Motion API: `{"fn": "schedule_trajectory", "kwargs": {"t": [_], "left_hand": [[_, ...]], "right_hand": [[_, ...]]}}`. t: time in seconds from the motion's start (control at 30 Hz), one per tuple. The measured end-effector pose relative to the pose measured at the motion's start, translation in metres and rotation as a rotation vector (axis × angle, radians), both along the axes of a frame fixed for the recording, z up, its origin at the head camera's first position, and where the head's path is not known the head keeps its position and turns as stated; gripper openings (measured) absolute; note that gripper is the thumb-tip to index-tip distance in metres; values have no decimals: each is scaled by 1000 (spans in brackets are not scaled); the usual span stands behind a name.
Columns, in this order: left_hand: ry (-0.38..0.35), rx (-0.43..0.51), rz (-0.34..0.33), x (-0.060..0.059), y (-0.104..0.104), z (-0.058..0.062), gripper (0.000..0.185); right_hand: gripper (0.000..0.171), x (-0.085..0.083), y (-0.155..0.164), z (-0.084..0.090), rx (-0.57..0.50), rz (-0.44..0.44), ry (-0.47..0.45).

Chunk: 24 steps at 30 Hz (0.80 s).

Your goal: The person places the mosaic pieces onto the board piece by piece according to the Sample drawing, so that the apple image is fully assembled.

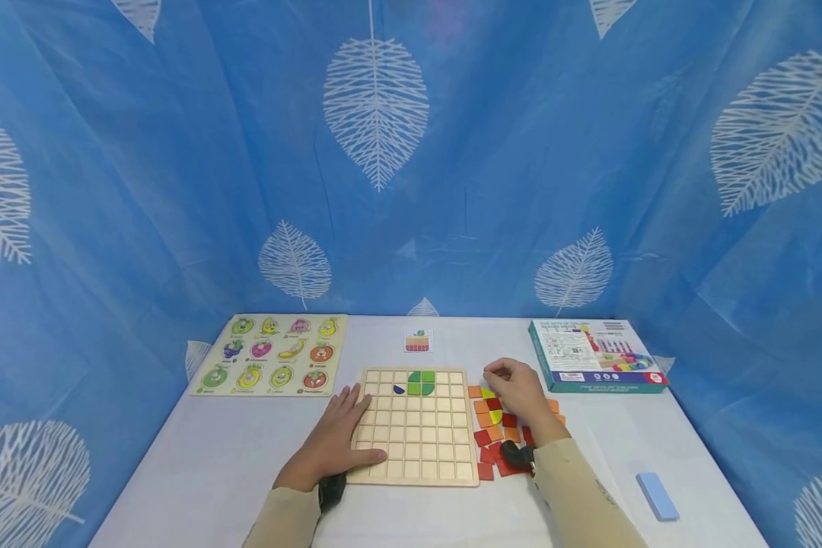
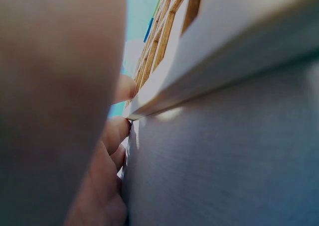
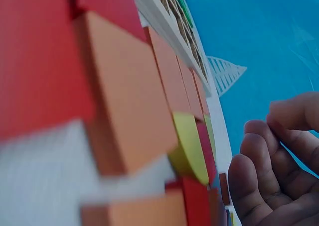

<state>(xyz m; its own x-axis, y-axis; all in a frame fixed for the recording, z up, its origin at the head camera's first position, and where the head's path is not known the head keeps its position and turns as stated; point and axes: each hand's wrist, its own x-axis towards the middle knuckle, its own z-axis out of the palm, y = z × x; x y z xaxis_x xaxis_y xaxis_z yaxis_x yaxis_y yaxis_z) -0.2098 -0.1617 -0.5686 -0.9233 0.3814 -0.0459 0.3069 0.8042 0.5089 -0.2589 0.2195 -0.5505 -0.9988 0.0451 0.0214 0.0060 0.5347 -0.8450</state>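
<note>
Left hand (image 1: 339, 438) lies flat, fingers straight, on the grid board's (image 1: 418, 457) left edge; green pieces (image 1: 421, 383) fill its far cells. Right hand (image 1: 520, 392), fingers loosely curled, holding nothing visible, hovers over loose tiles (image 1: 493, 434) beside the board.

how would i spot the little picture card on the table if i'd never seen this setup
Start at the wooden grid board in the middle of the white table, which the left hand rests on. Look straight past its far edge: the small card lies alone there, between the fruit puzzle board and the teal box. It is the smallest flat piece, printed with red and orange stripes.
</note>
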Motion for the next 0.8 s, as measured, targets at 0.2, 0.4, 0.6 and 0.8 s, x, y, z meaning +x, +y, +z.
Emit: {"fn": "schedule_trajectory", "kwargs": {"t": [0.2,0.4,0.6,0.8], "left_hand": [[0,3,-4,1,0,2,116],[0,5,0,0,0,2,117],[0,10,-1,1,0,3,116],[-2,9,-5,1,1,3,116]], "right_hand": [[15,3,11,5,48,-26,-30],[14,2,20,7,44,6,-63],[16,2,19,6,105,84,-64],[16,3,11,5,181,148,-86]]}}
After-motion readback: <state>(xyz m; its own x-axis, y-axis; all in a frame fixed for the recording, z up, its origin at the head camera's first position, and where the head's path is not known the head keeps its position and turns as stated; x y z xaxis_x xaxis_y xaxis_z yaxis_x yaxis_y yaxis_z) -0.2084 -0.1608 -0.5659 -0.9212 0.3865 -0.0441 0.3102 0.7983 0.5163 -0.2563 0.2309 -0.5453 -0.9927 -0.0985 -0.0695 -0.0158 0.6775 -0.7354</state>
